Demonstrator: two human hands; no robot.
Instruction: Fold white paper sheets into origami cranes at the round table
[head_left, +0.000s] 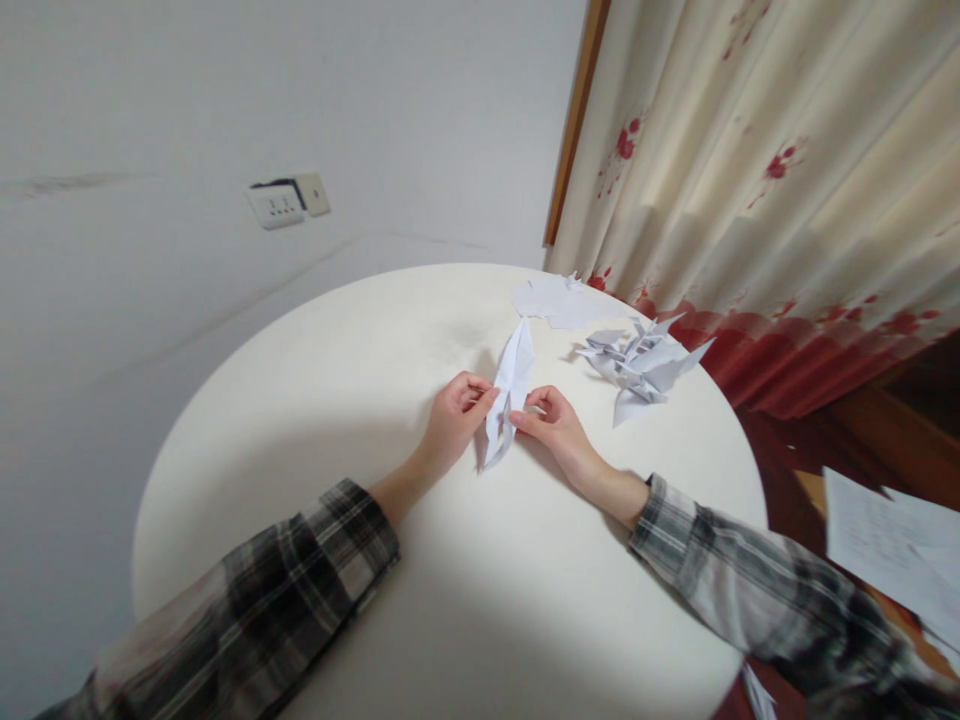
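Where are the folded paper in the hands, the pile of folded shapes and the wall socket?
folded paper (517,362): head view, on its upper flap.
pile of folded shapes (641,368): head view, middle of the heap.
wall socket (275,206): head view, its white faceplate.

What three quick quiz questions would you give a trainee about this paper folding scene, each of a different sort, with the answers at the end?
1. True or false: the left hand and the right hand both pinch the same folded paper piece.
2. Where does the pile of folded paper figures lie? A: on the table, to the right of the right hand. B: to the left of the left hand. C: on the floor.
3. Fill in: the white table has a ___ top.
Key: 1 true; 2 A; 3 round.
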